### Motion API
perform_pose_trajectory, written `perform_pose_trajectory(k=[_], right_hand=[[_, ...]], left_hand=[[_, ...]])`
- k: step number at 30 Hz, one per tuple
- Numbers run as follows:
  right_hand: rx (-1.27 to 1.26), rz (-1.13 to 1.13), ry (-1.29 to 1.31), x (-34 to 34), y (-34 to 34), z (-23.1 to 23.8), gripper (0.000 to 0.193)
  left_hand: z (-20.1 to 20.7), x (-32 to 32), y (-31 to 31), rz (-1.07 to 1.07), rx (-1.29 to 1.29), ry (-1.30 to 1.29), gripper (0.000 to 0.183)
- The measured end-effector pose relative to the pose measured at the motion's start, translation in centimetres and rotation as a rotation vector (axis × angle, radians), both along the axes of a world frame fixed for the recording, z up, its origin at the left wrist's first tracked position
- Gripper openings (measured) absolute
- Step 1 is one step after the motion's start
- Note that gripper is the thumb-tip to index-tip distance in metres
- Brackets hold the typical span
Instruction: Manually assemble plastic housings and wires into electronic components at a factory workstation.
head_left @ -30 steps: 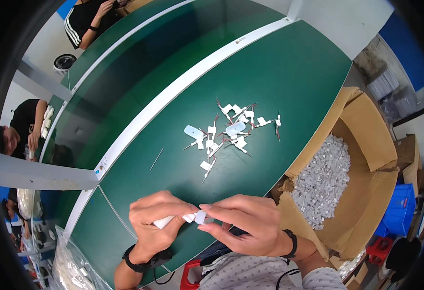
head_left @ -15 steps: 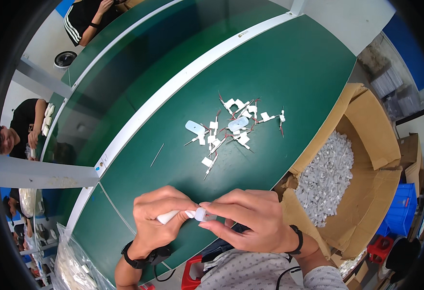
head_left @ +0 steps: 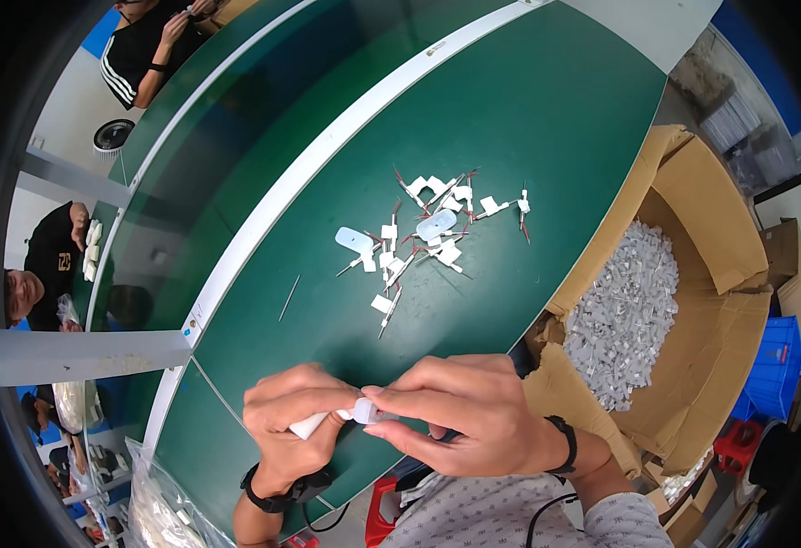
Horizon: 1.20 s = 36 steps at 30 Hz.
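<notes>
Both of my hands are together over the near edge of the green table (head_left: 510, 119). My left hand (head_left: 282, 416) is closed around a smooth white plastic piece (head_left: 309, 426) with a rounded body. Between the thumb and fingers of my right hand (head_left: 478, 411) is a small translucent plastic cap (head_left: 365, 411). The cap meets the narrow end of the white piece; fingers partly hide the joint. Farther out lies a loose cluster of small white parts with red wires and metal pins (head_left: 391, 265). Two pale blue translucent oval pieces (head_left: 354, 240) sit among them.
A thin metal rod (head_left: 290, 298) lies left of the cluster. At the right stands an open cardboard box (head_left: 715, 228) of small translucent pieces (head_left: 624, 315), with a blue crate (head_left: 773, 370) beyond. A white post (head_left: 90, 354) and plastic bag (head_left: 154, 502) are left. Other people work across the table.
The view has shifted slightly, so the table items appear a little higher and further left. My hands stay together, still gripping both pieces, with the cap turned slightly.
</notes>
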State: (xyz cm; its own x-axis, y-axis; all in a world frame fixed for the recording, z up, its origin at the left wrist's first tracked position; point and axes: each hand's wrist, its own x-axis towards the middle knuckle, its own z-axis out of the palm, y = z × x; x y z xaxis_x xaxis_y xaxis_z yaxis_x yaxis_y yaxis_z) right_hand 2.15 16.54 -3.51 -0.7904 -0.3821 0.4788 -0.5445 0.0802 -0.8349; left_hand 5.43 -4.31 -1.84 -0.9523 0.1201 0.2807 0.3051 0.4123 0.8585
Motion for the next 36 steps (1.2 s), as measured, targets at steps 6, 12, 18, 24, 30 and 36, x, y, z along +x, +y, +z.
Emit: perform_pose_trajectory(k=[6, 12, 18, 24, 30, 36], right_hand=[[-0.051, 0.019, 0.034, -1.0, 0.4, -0.3, 0.026], [0.041, -0.054, -0.045, -2.4, 1.2, 1.4, 0.029], [-0.123, -0.342, -0.292, -1.3, 5.2, -0.1, 0.019], [-0.253, -0.359, -0.465, -1.3, 5.1, -0.9, 0.026], [-0.293, -0.233, -0.617, -1.0, 4.2, -0.7, 0.034], [-0.318, -0.063, -0.620, -0.4, 2.8, -0.5, 0.031]], left_hand=[[-0.5, -0.7, 0.4, 0.003, -0.004, 0.022, 0.017], [0.7, -1.7, -0.6, 0.106, -0.011, 0.039, 0.021], [-2.6, -0.9, -2.6, 0.114, 0.750, -0.366, 0.031], [-3.3, -1.0, -0.6, 0.211, 0.263, -0.137, 0.029], [-2.0, -1.1, -0.4, 0.101, 0.375, -0.013, 0.041], [-1.7, -1.3, -2.0, 0.273, 0.007, 0.235, 0.051]])
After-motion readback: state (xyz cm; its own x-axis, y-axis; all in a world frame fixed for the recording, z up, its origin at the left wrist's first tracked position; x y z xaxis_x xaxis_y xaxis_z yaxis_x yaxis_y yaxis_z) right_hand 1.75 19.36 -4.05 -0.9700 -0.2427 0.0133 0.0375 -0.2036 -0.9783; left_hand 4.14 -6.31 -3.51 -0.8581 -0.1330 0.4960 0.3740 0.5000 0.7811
